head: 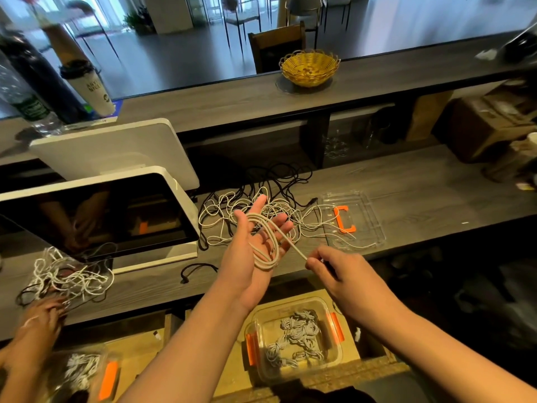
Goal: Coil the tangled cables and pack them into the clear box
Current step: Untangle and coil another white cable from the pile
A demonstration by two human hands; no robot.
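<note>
My left hand is held palm up over the counter, fingers straight, with a white cable looped in a few turns around the palm. My right hand pinches the free end of that cable just right of the coil. Behind them a tangle of white and black cables lies on the grey counter. Below the counter stands a clear box with orange latches, holding several coiled white cables. Its clear lid lies on the counter to the right.
A white tablet stand with a dark screen sits left. Another person's hand works a second cable pile at far left, above another clear box. A yellow basket stands on the upper ledge.
</note>
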